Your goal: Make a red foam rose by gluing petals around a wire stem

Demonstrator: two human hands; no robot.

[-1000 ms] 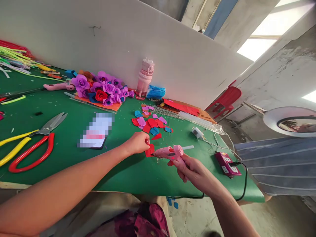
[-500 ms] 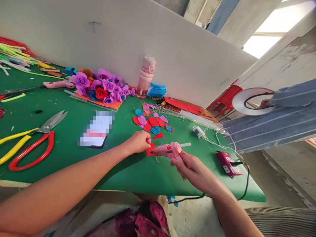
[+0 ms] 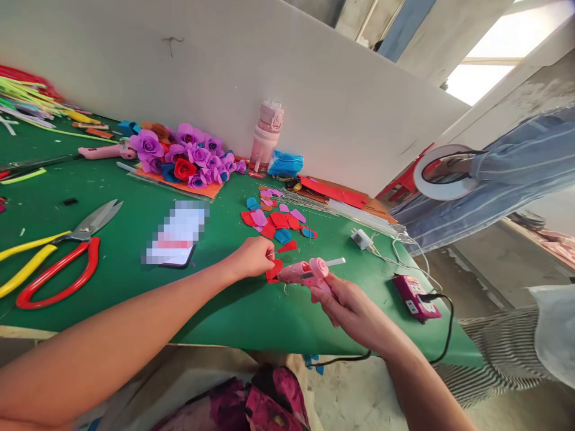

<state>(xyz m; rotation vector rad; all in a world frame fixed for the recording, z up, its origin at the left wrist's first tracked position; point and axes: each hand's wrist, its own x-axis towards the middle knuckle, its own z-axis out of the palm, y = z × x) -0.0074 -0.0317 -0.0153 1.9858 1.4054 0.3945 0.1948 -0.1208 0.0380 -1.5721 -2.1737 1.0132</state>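
Observation:
My left hand (image 3: 253, 257) pinches a small red foam petal (image 3: 272, 272) just above the green table (image 3: 121, 197). My right hand (image 3: 348, 309) grips a pink glue gun (image 3: 303, 272) whose nozzle points left and touches the petal. A clear glue stick pokes out of the gun's back. Just beyond my hands lies a scatter of loose red, purple and blue petals (image 3: 277, 220).
Finished purple, red and blue foam roses (image 3: 186, 159) lie on an orange sheet at the back by a pink bottle (image 3: 266, 141). A phone (image 3: 175, 242) and big scissors (image 3: 54, 254) lie left. A power strip (image 3: 412, 297) sits right. A person in striped cloth (image 3: 485, 173) stands at right.
My hands stay almost still with the glue gun at the petal. The person at right has moved in, and the white ring they hold has shifted left.

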